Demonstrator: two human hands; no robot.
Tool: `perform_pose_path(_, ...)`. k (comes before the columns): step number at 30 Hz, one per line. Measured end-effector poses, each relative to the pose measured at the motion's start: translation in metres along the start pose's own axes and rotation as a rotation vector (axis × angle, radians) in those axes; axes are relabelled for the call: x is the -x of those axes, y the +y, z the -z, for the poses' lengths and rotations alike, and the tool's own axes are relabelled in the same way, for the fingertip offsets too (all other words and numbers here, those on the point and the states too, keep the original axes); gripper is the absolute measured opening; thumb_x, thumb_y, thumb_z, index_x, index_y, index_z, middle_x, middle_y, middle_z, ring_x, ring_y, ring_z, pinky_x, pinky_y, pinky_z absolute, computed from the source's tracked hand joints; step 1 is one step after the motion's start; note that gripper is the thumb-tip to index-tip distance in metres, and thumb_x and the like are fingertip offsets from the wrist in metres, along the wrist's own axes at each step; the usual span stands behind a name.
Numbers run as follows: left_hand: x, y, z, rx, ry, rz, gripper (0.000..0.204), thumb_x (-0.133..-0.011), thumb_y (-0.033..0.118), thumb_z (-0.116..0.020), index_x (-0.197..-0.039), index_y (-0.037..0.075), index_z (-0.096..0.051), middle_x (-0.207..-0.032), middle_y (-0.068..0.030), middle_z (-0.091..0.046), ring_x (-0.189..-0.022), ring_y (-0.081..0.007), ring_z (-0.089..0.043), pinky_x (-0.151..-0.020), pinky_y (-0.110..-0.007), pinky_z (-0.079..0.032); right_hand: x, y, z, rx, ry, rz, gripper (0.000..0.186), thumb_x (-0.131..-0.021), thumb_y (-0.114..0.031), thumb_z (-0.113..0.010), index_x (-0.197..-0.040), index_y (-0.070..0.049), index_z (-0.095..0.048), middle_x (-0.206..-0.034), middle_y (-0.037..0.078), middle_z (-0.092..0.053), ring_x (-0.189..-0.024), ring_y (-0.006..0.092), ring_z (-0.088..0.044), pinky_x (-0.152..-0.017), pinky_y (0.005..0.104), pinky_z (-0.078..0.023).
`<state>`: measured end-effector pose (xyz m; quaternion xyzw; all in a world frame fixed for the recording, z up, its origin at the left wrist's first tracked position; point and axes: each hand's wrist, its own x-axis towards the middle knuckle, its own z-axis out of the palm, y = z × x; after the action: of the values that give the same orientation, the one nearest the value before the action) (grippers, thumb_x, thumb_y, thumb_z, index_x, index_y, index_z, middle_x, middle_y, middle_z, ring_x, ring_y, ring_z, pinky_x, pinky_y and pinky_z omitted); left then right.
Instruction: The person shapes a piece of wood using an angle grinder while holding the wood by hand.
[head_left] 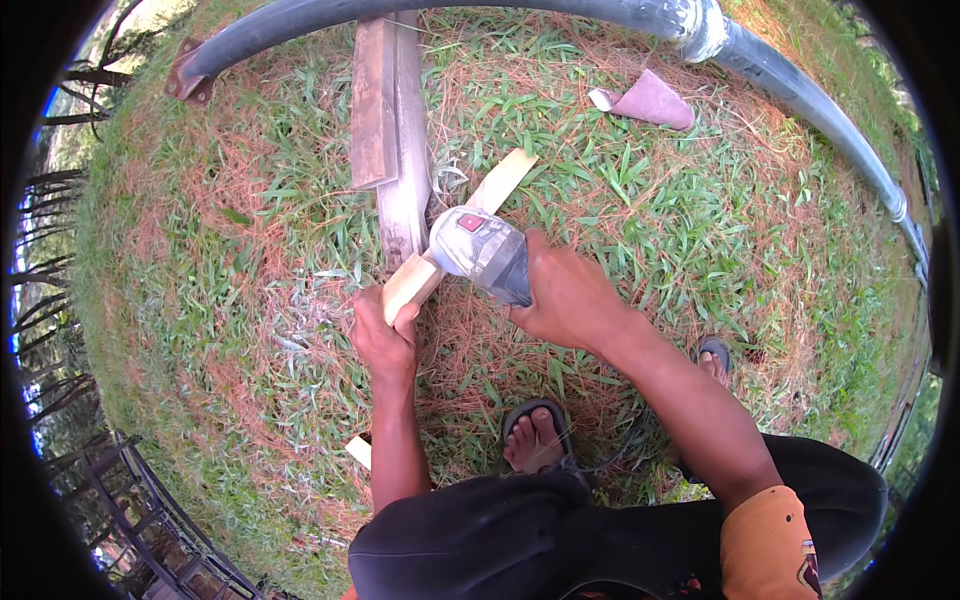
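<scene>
My left hand [385,335] grips the near end of a short, pale wood strip [410,287], thumb on one side and fingers on the other. The strip slants up to the right, and its far end rests by a weathered board on the grass. My right hand [572,290] is wrapped round the body of a dusty grey power tool [478,250], which looks like an angle grinder with a red patch on top. The tool's head lies across the middle of the strip and hides that part. Its working face is out of sight.
Weathered boards [375,110] lie stacked ahead on the grass. A curved grey metal pipe [480,8] arches along the far side and right. A curled piece of reddish sandpaper [652,102] lies at the upper right. A pale wood offcut [359,452] is beside my left forearm; my sandalled foot [535,440] is close by.
</scene>
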<state>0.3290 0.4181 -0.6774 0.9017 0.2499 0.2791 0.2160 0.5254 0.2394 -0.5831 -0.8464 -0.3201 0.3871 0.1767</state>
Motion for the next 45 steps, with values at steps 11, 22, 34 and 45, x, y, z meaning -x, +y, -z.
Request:
perform_pose_path(11,-0.019,0.014,0.005,-0.051,0.017,0.095,0.050,-0.108,0.046,-0.048,-0.112,-0.003,-0.057,-0.093,-0.0232,-0.065,-0.079,-0.0398,-0.065,-0.072,-0.046,-0.051,-0.004,0.020,-0.002,-0.047,0.087,-0.060,0.060,-0.077,-0.018,-0.078,-0.120,0.010,-0.046,-0.094,0.031,-0.071,-0.092,0.0467,-0.071,-0.084,0.0521,-0.059)
perform_pose_path(22,-0.052,0.035,0.015,0.052,-0.096,0.550,0.042,-0.110,0.037,-0.044,-0.101,-0.003,-0.055,-0.074,-0.0252,-0.058,-0.067,-0.0314,-0.053,-0.065,-0.048,-0.044,-0.027,0.034,0.020,0.088,0.194,0.000,0.062,-0.076,-0.019,-0.077,-0.119,0.013,-0.046,-0.090,0.034,-0.069,-0.087,0.0486,-0.070,-0.080,0.0534,-0.058)
perform_pose_path(34,-0.050,0.030,0.014,0.051,-0.092,0.553,0.040,-0.109,0.036,-0.046,-0.105,-0.003,-0.057,-0.080,-0.0285,-0.065,-0.072,-0.0380,-0.064,-0.069,-0.050,-0.048,-0.043,0.028,0.043,0.232,0.189,0.011,0.065,-0.075,-0.018,-0.076,-0.123,0.011,-0.046,-0.093,0.033,-0.070,-0.088,0.0480,-0.070,-0.082,0.0529,-0.058)
perform_pose_path(45,-0.049,0.030,0.015,0.052,-0.097,0.557,0.042,-0.109,0.037,-0.045,-0.107,-0.003,-0.059,-0.080,-0.0304,-0.065,-0.073,-0.0431,-0.065,-0.070,-0.051,-0.048,-0.047,0.026,0.049,0.278,0.163,0.047,0.069,-0.073,-0.021,-0.077,-0.126,0.011,-0.045,-0.094,0.033,-0.070,-0.090,0.0475,-0.070,-0.082,0.0522,-0.058)
